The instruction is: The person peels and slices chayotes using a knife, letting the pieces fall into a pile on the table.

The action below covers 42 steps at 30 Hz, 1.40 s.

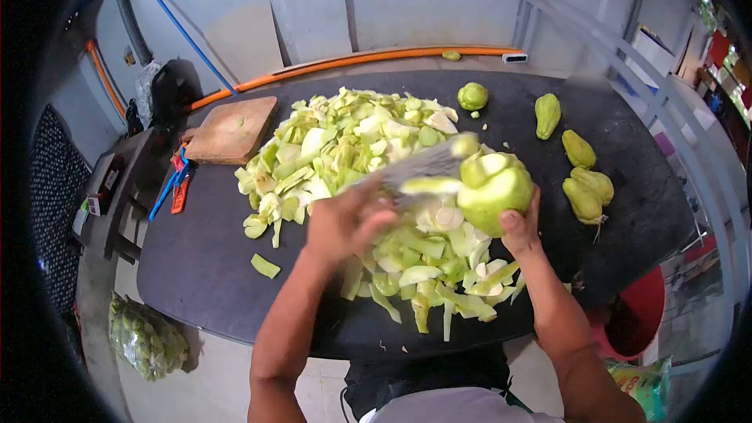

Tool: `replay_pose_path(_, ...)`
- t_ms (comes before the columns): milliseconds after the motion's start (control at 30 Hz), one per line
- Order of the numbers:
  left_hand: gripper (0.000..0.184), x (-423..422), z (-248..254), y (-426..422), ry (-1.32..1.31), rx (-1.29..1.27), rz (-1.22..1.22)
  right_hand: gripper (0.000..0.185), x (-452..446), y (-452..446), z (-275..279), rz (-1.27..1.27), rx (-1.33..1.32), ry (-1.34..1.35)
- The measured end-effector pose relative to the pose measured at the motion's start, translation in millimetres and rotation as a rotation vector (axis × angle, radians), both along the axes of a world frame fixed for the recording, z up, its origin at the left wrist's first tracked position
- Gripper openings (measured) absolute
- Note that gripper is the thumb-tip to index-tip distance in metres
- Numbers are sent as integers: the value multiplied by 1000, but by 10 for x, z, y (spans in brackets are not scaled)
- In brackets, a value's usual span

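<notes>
My right hand (523, 227) grips a partly peeled pale green chayote (495, 196) above the table, thumb on its near side. My left hand (352, 218) is closed around the handle of a knife (423, 166), whose blade is smeared by motion. That blade reaches toward the chayote, and a strip of peel (429, 186) shows beside it. Beneath both hands, a pile of peels and cut pieces (423, 258) spreads toward me. Behind it lies a larger heap of cut chayote (337, 141). The knife handle is mostly hidden by my fingers.
Whole chayotes (548, 116) lie along the right of the dark table (211, 266), and another chayote (472, 96) lies at the back. A wooden cutting board (231, 131) rests at the left edge. Below right stands a red bucket (646, 305); a filled plastic bag (145, 337) sits lower left.
</notes>
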<state>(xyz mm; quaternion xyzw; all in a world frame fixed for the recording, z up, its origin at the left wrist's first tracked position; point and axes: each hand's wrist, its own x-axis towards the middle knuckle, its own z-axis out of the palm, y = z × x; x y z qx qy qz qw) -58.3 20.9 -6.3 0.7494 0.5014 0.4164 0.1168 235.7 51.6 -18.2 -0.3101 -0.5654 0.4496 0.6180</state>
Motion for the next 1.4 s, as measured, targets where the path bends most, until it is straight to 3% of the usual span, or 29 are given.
replay_pose_path(33,60,-80,-11,74,12,147,52,75,17,25,52,-3,46,-22)
replay_pose_path(100,51,-142,-26,81,16,75,40,73,50,78,164,-10,138,-64)
replay_pose_path(233,53,13,-88,83,21,-50,111,64,125,159,255,30,1,-320)
replay_pose_path(300,56,264,73,-38,-106,-90,-21,63,111,169,230,48,-33,-334)
replay_pose_path(333,66,348,101,-85,-93,-122,-82,57,121,201,169,22,25,-386)
replay_pose_path(400,69,533,133,-134,-65,105,-214,53,147,266,-44,-10,96,-441)
replay_pose_path(500,72,677,259,-224,-1,235,-318,51,155,186,-117,104,-56,-121)
replay_pose_path(533,74,699,280,-243,28,273,-339,51,135,123,-74,126,-99,-30)
replay_pose_path(667,78,708,348,-246,59,340,-354,52,27,-40,204,-112,180,-367)
replay_pose_path(767,80,696,333,-251,95,366,-364,53,0,-70,248,-196,225,-435)
replay_pose_path(900,81,645,276,-197,112,363,-334,58,21,-93,246,-54,100,-381)
replay_pose_path(933,80,604,241,-172,125,352,-312,61,84,8,1,74,-51,-171)
replay_pose_path(1033,78,457,208,-73,92,391,-281,74,106,215,-239,87,20,-272)
replay_pose_path(1167,70,247,100,-1,24,198,-314,72,144,155,37,15,239,-504)
replay_pose_path(1200,67,174,165,-32,10,-54,-130,72,149,107,180,24,270,-535)
replay_pose_path(1233,56,95,54,62,-119,-56,-30,72,106,58,265,79,142,-357)
replay_pose_path(1267,57,9,-15,94,-105,-32,-16,74,91,62,308,145,73,-309)
replay_pose_path(1400,58,194,145,-42,-43,-69,-124,66,113,106,344,4,82,-676)
